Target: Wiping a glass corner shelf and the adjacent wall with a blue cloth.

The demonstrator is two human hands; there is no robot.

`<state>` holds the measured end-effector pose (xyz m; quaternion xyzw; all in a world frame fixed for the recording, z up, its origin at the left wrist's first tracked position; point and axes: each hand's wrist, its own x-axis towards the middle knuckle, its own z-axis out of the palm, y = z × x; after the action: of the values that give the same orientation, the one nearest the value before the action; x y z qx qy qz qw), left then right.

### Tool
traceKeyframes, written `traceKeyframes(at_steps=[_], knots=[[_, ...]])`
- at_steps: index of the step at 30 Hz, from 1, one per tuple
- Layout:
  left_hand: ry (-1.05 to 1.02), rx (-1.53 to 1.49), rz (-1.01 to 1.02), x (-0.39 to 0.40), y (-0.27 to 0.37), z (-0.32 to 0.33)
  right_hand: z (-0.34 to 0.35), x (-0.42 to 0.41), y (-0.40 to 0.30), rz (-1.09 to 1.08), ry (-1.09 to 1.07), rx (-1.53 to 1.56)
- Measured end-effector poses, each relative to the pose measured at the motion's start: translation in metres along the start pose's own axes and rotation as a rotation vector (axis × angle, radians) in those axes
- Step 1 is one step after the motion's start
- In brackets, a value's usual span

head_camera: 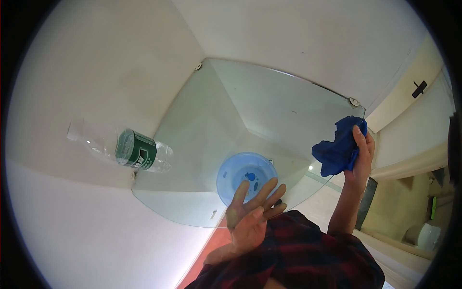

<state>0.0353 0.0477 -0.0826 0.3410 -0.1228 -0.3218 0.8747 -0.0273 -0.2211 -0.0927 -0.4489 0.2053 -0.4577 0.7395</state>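
Observation:
A clear glass corner shelf (pixel 202 144) spans the space before me. My right hand (pixel 361 151) grips a blue cloth (pixel 334 150) at the shelf's right corner, with the thumb on top and the cloth's loose part spread towards the glass. The fingers of my left hand (pixel 254 207) are spread and hold nothing; they show through the glass near its front edge and seem to be beneath it. Whether they touch the underside I cannot tell. On the left side of the shelf a clear plastic bottle (pixel 144 151) with a green label and white cap stands apart from both hands.
White walls meet behind the shelf, and small metal brackets (pixel 354 102) hold it. Below, seen through the glass, is a light blue plastic basin (pixel 227 177). A door with a black handle (pixel 419 89) is at right, and a white bin (pixel 428 236) stands lower right.

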Motion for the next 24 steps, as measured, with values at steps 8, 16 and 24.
traceKeyframes(at_steps=[8, 16, 24], knots=[[-0.061, -0.139, -0.106, 0.009, 0.004, -0.007, -0.006, -0.005, 0.004, -0.011, 0.112, 0.005], [-0.251, -0.048, -0.071, 0.011, -0.002, -0.020, -0.027, 0.000, 0.007, -0.011, 0.086, -0.071], [-0.208, 0.067, -0.038, 0.010, 0.008, -0.024, -0.029, 0.003, 0.018, 0.021, 0.074, -0.116]])
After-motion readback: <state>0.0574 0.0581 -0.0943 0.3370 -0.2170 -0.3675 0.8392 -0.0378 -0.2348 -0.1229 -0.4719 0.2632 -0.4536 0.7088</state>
